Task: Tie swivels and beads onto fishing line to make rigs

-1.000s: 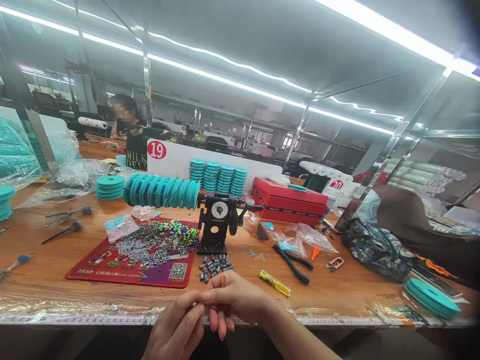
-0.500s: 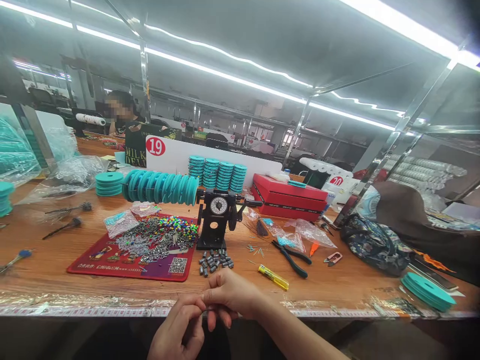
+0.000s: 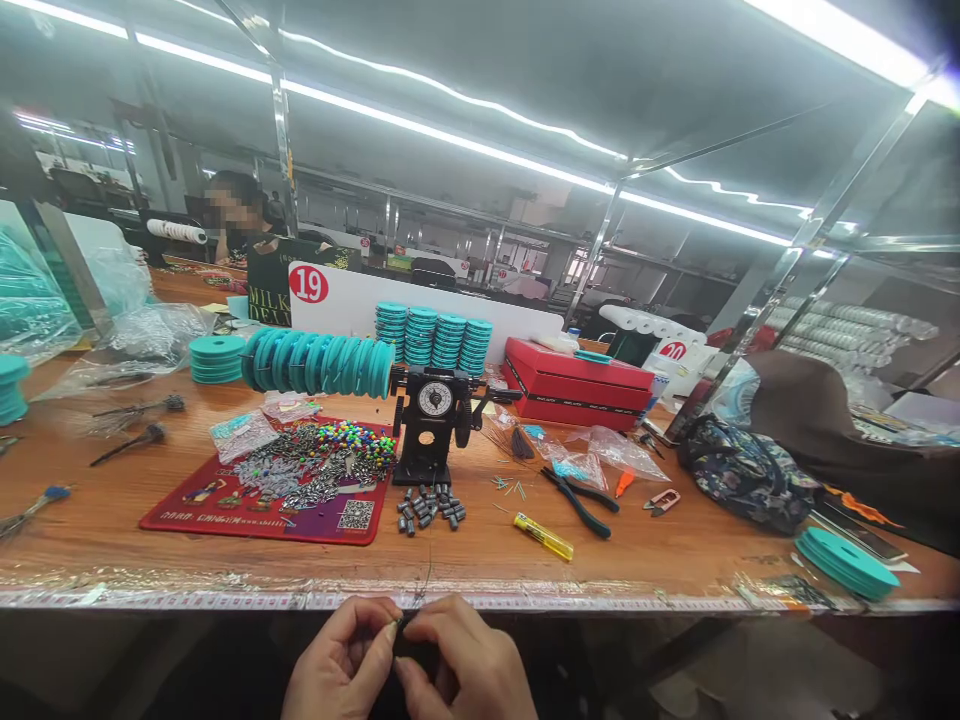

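Both hands meet just in front of the bench edge. My left hand is closed, thumb and forefinger pinching a thin dark line at a tiny greenish spot, perhaps a knot or bead. My right hand is closed too, its fingertips on the same line close beside the left ones. The line's free part sticks up over the edge towards a pile of grey metal sinkers. Behind these stands a black hand-crank winder carrying a row of turquoise foam spools. What lies between the fingertips is mostly hidden.
Left of the winder, a red mat bears beads and small metal fittings. To the right lie a yellow cutter, pliers, thread snips and a red box. Another person sits far back left.
My right hand has drawn back from over the bench to beside my left, below the edge. The line now shows above the fingers. The view has shifted slightly.
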### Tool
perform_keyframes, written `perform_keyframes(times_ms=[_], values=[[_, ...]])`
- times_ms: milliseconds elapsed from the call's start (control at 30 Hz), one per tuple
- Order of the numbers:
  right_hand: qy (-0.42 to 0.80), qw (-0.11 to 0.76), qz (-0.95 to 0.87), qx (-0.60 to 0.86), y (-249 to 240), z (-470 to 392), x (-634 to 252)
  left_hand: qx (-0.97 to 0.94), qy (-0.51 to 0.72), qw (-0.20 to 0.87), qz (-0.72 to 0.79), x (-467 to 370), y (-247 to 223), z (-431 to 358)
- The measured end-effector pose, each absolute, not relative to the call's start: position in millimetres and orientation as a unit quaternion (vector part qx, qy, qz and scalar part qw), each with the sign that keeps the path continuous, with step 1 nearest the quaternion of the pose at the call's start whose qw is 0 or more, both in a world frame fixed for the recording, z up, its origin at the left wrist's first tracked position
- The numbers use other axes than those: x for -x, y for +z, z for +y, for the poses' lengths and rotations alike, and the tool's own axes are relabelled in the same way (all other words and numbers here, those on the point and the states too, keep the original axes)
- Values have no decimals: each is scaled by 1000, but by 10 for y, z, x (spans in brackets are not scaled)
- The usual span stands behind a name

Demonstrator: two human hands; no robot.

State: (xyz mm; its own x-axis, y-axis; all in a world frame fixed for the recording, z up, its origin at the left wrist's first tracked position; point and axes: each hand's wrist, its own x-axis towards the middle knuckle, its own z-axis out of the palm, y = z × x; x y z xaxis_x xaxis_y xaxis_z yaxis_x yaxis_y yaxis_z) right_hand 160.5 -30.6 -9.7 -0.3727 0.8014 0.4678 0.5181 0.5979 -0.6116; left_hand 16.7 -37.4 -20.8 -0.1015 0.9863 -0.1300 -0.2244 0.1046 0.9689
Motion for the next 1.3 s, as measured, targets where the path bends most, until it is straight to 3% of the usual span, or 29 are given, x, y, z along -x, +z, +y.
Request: perform_keyframes(times_ms=[100,233,300,433,667,800,967,1167,1300], values=[[289,336,-752,487,-172,-279,-1513,-375,553,562,488,-157,-259,-367],[547,261,-600,521,-75,-241,-1415,-397,531,571,485,-133,-323,-381],[583,259,-574,514,-39,-258,-1416,-412,524,562,490,-121,-328,-400],[499,266,-655,501,-70,-330,-1470,-459,516,519,503,-126,-275,-453],[161,365,-832,386,-162,-347,-1546,-560,488,412,527,-96,-250,-481],[10,350,-870,347,-114,-347,-1574,-623,485,329,518,-49,-266,-471],[44,295,-869,394,26,-308,-1566,-666,489,278,490,-20,-231,-490],[-33,275,-911,306,64,-115,-1559,-677,468,282,493,-4,-205,-445],[-21,285,-910,299,28,-54,-1561,-675,451,291,505,1,-193,-423]])
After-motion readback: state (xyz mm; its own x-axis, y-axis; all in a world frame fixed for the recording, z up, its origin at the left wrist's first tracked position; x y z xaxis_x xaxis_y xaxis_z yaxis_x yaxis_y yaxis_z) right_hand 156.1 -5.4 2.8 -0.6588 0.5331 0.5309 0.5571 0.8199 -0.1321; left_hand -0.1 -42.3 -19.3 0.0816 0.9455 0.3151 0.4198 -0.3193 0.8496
